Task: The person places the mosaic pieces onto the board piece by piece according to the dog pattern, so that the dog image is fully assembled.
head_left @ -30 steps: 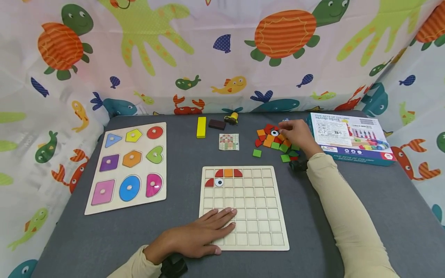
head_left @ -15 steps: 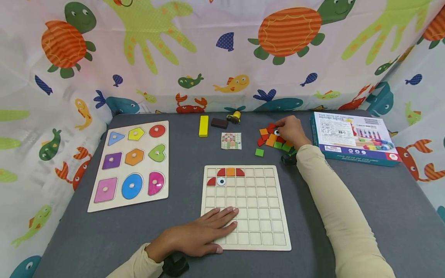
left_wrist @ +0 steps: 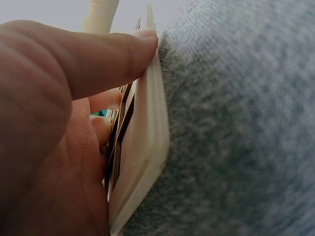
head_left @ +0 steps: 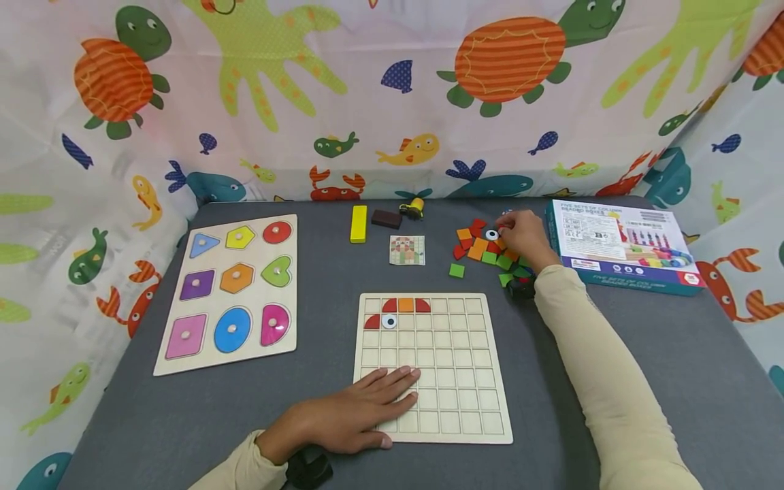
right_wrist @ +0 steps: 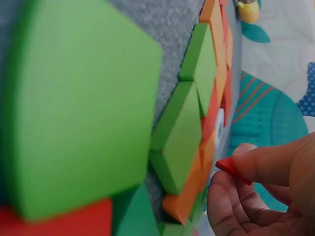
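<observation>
My left hand point(head_left: 343, 416) lies flat with spread fingers on the lower left of a pale wooden grid board point(head_left: 456, 381); in the left wrist view its thumb point(left_wrist: 123, 56) rests along the board's edge. The board's top rows hold several red quarter-round tiles point(head_left: 422, 305), an orange square tile point(head_left: 406, 305) and an eye tile point(head_left: 388, 321). My right hand point(head_left: 528, 238) is at the far side of a loose tile pile point(head_left: 478, 248). In the right wrist view it pinches a small red tile point(right_wrist: 232, 170) between thumb and fingers, beside green tiles point(right_wrist: 179, 132).
A shape puzzle board point(head_left: 223, 296) lies at the left. Behind the grid board are a pattern card point(head_left: 407, 250), a yellow block point(head_left: 358, 224), a dark brown block point(head_left: 386, 218) and a toy bee point(head_left: 413, 207). A boxed set point(head_left: 625, 245) stands at the right, near the printed curtain point(head_left: 392, 88).
My right hand dips left over the tile pile, covering part of it, then draws back to the right, uncovering the loose eye tile. The left hand stays on the grid board.
</observation>
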Demonstrator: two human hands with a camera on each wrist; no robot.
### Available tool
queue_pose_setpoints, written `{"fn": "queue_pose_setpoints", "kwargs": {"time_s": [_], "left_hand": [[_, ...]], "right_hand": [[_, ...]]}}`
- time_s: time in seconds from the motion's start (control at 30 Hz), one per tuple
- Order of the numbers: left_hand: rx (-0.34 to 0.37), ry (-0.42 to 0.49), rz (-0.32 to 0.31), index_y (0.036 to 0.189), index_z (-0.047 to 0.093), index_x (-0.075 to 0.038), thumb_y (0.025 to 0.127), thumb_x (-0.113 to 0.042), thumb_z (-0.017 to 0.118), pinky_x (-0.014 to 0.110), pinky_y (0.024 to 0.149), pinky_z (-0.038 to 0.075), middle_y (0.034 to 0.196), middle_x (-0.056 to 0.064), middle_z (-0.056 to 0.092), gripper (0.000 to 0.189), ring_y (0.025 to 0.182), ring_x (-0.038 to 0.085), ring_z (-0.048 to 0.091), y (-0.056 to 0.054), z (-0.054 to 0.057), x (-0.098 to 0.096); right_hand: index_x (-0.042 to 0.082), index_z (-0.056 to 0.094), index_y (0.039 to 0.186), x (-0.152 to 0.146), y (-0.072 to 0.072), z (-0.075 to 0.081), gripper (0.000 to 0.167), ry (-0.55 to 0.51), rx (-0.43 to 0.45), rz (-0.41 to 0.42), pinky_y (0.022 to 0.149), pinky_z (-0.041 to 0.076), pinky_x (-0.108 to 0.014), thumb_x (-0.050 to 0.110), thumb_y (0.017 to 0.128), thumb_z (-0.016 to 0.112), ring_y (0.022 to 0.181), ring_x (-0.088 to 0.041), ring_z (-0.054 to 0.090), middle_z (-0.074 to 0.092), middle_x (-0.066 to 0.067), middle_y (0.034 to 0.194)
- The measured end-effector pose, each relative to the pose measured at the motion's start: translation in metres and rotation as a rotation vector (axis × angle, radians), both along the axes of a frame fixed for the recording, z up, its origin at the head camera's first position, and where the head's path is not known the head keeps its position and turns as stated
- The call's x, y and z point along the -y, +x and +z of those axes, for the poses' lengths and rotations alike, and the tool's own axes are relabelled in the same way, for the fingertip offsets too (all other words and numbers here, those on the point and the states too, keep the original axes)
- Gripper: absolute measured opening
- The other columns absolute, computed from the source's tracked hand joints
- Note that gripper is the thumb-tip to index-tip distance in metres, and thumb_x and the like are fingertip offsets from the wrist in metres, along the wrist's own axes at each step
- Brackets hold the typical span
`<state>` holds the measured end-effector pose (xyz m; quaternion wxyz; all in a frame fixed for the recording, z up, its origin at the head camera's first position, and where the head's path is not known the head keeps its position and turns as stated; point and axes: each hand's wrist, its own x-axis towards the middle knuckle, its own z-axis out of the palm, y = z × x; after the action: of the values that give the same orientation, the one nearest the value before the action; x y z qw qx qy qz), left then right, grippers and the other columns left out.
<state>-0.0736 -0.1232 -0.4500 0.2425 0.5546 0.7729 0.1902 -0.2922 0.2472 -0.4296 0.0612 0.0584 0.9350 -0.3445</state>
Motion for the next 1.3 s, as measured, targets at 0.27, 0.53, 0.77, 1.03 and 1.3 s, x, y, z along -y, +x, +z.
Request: {"fn": "queue_pose_setpoints", "kwargs": {"time_s": [0.27, 0.53, 0.77, 1.03, 1.3], "left_hand": [[0.032, 0.005, 0.01, 0.155, 0.018, -0.006, 0.101, -0.031, 0.052, 0.043, 0.117, 0.002, 0.163, 0.009, -0.004, 0.069, 0.148, 0.023, -0.006, 0.001, 0.0, 0.001], [0.011, 0.012, 0.005, 0.155, 0.019, -0.006, 0.101, -0.031, 0.053, 0.045, 0.116, 0.005, 0.163, 0.01, -0.003, 0.068, 0.148, 0.024, -0.005, 0.001, -0.001, 0.001], [0.014, 0.008, 0.006, 0.155, 0.018, -0.006, 0.101, -0.031, 0.053, 0.044, 0.117, 0.004, 0.163, 0.01, -0.004, 0.069, 0.148, 0.024, -0.006, 0.001, -0.003, 0.0], [0.012, 0.008, 0.008, 0.155, 0.019, -0.006, 0.101, -0.031, 0.053, 0.045, 0.116, 0.005, 0.163, 0.01, -0.003, 0.069, 0.148, 0.024, -0.005, 0.0, -0.002, 0.0], [0.039, 0.007, 0.013, 0.155, 0.019, -0.006, 0.101, -0.03, 0.053, 0.045, 0.116, 0.004, 0.163, 0.01, -0.004, 0.069, 0.147, 0.023, -0.006, 0.0, -0.002, 0.0]], "right_hand": [[-0.003, 0.065, 0.121, 0.004, 0.019, 0.012, 0.028, 0.005, -0.051, 0.104, 0.066, 0.048, -0.035, 0.006, 0.099, 0.05, 0.084, -0.03, 0.054, 0.06, -0.022, 0.115], [-0.005, 0.059, 0.128, 0.025, 0.039, 0.02, 0.033, -0.011, -0.109, 0.257, 0.077, 0.051, -0.042, -0.002, 0.096, 0.051, 0.096, -0.033, 0.055, 0.06, -0.022, 0.117], [-0.004, 0.069, 0.112, 0.047, 0.054, 0.018, 0.023, 0.015, -0.156, 0.399, 0.081, 0.05, -0.043, -0.007, 0.094, 0.055, 0.093, -0.03, 0.055, 0.064, -0.018, 0.109], [-0.003, 0.072, 0.106, 0.068, 0.075, 0.021, 0.022, -0.014, -0.198, 0.6, 0.079, 0.052, -0.04, -0.01, 0.093, 0.056, 0.089, -0.025, 0.059, 0.064, -0.011, 0.098], [0.004, 0.075, 0.1, 0.093, 0.092, 0.018, 0.013, -0.019, -0.199, 0.753, 0.068, 0.05, -0.03, 0.001, 0.09, 0.068, 0.079, -0.014, 0.057, 0.062, -0.002, 0.092]]}}
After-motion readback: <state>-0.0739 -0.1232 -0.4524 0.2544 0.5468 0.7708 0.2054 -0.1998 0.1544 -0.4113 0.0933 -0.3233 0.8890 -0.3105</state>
